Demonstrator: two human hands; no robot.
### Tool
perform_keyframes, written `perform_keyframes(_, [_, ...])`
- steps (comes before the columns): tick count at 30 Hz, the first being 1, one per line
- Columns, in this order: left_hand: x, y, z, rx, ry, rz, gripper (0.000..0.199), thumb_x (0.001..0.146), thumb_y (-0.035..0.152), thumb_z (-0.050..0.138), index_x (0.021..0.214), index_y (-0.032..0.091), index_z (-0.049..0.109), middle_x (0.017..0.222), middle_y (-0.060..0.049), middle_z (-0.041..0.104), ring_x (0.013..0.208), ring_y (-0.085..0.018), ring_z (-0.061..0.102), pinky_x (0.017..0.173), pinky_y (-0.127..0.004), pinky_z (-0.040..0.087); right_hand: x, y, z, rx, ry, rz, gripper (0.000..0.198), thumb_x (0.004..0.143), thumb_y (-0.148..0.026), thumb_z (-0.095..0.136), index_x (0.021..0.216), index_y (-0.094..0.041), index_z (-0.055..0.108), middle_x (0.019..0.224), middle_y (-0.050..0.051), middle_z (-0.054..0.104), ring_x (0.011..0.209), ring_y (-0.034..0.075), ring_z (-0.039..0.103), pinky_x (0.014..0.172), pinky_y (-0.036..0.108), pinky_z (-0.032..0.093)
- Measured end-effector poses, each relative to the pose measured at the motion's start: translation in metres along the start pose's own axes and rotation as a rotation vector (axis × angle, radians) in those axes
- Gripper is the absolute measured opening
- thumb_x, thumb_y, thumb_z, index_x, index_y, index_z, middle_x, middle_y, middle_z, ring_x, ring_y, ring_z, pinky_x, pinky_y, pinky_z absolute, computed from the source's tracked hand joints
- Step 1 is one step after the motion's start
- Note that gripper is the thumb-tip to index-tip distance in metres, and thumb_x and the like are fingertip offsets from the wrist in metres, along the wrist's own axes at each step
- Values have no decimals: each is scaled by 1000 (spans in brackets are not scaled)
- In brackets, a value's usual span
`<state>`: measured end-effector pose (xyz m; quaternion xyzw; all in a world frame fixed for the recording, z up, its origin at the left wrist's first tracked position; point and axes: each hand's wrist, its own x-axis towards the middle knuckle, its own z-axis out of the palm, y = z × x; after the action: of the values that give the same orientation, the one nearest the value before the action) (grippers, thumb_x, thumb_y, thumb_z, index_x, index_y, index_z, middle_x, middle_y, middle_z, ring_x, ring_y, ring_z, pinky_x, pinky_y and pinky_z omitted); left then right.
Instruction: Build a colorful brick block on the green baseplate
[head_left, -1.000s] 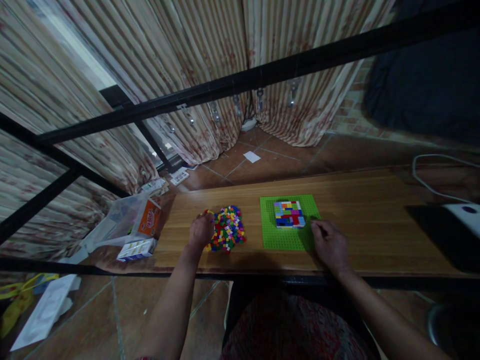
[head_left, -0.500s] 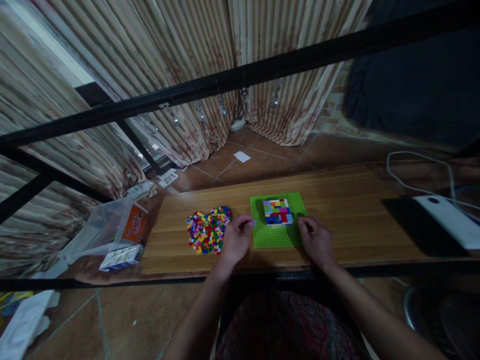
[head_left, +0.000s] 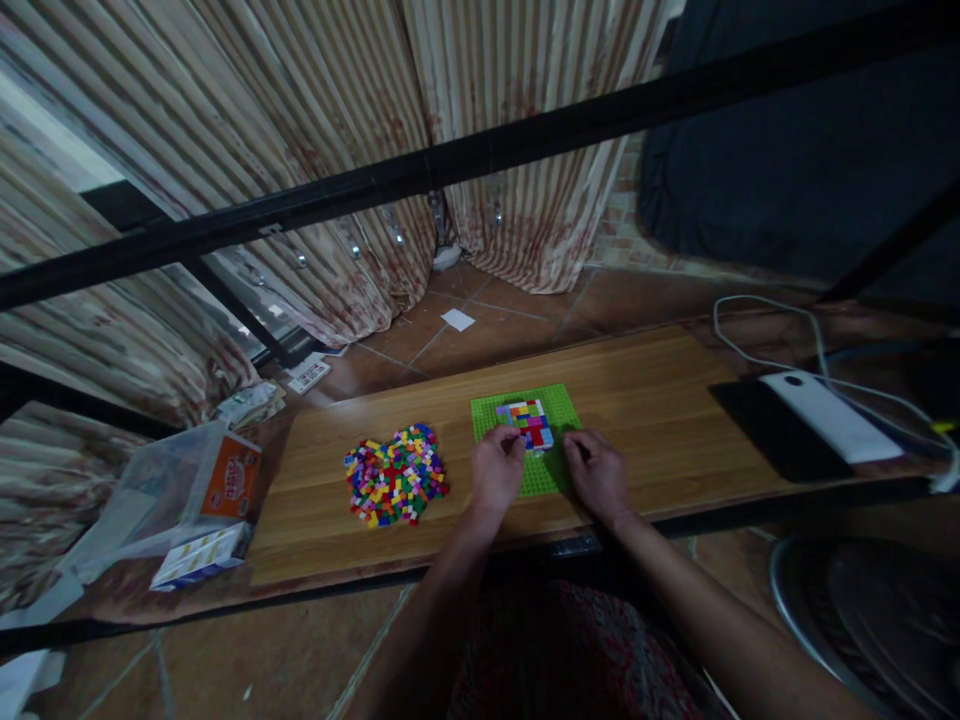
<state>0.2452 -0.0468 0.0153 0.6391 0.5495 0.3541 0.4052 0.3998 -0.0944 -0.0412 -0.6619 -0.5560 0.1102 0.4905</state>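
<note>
A green studded baseplate [head_left: 553, 480] lies on the wooden board, bearing a low square build of multicoloured toy bricks [head_left: 534, 424]. My left hand [head_left: 499, 468] is at the near left side of the build, its thumb and forefinger pinched on a small pale lavender brick, mostly hidden by the fingertips. At the right edge of the baseplate rests my right hand [head_left: 600, 472], fingers curled and closed; whether anything is inside them is hidden. Left of the baseplate a heap of loose mixed-colour toy bricks [head_left: 396, 475] is spread on the board.
A wooden board [head_left: 645, 400] forms the work surface. On its left stand a clear plastic bin [head_left: 169, 490] with an orange label and a white-and-blue box [head_left: 202, 556]. To the right lie a black flat pad [head_left: 780, 430], a white device [head_left: 829, 415] and a white cable [head_left: 765, 303].
My left hand has moved from the baseplate's left edge to the build, carrying the lavender brick. The right hand stays by the baseplate's right edge. The whole view has shifted and tilted.
</note>
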Motion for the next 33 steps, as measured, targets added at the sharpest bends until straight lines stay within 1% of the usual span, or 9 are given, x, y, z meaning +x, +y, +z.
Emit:
perform_keyframes(6, [3, -2, 7, 39, 26, -4, 12, 81, 14, 57, 82, 18, 69, 86, -5, 72, 81, -15, 67, 80, -29, 52, 0, 0, -1, 2, -12, 14, 32, 93, -39, 43, 87, -18, 67, 88, 10, 68, 82, 22, 63, 77, 35, 50])
perform_keyframes(10, [3, -3, 5, -9, 20, -29, 12, 81, 14, 58, 84, 17, 69, 84, -4, 73, 78, -14, 67, 76, -26, 51, 0, -1, 0, -3, -3, 12, 32, 93, -39, 43, 87, -18, 67, 87, 10, 67, 81, 22, 63, 76, 35, 50])
perform_keyframes(14, [2, -3, 2, -69, 41, -65, 12, 80, 14, 58, 86, 16, 69, 83, -4, 73, 76, -13, 67, 73, -24, 51, 0, 0, 1, 4, 9, -9, 32, 93, -38, 43, 87, -18, 67, 86, 10, 67, 81, 22, 63, 77, 35, 50])
perform_keyframes(18, [2, -2, 2, -61, 45, -65, 11, 81, 15, 60, 86, 16, 69, 83, -4, 73, 76, -13, 67, 73, -24, 50, 0, 2, 1, -2, 10, -15, 31, 92, -37, 43, 88, -17, 67, 86, 10, 67, 81, 21, 63, 76, 35, 50])
perform_keyframes(23, [1, 0, 7, 77, 79, -65, 12, 85, 20, 58, 86, 16, 70, 85, -5, 73, 76, -13, 66, 72, -23, 48, 0, 1, 1, -7, 1, -6, 31, 93, -37, 43, 87, -18, 67, 86, 10, 67, 81, 21, 63, 76, 35, 50])
perform_keyframes(28, [-3, 2, 8, 321, 132, -23, 16, 87, 26, 58, 84, 17, 70, 87, -6, 73, 79, -15, 65, 73, -25, 45, 0, 0, 0, 1, 1, -5, 31, 93, -36, 43, 87, -18, 67, 87, 10, 67, 81, 21, 63, 76, 33, 50])
perform_keyframes(30, [-6, 1, 7, 393, 131, -18, 20, 89, 30, 57, 83, 17, 70, 86, -7, 72, 78, -16, 65, 71, -25, 44, 0, -1, 0, -8, 2, -9, 30, 93, -35, 43, 87, -18, 67, 86, 9, 67, 81, 21, 63, 76, 33, 49])
perform_keyframes(33, [-9, 0, 5, 425, 111, 7, 22, 91, 32, 54, 87, 18, 70, 88, -6, 72, 80, -16, 65, 72, -25, 44, 0, -1, 0, -20, -3, -15, 30, 93, -35, 43, 87, -18, 67, 86, 10, 67, 81, 21, 63, 75, 34, 49])
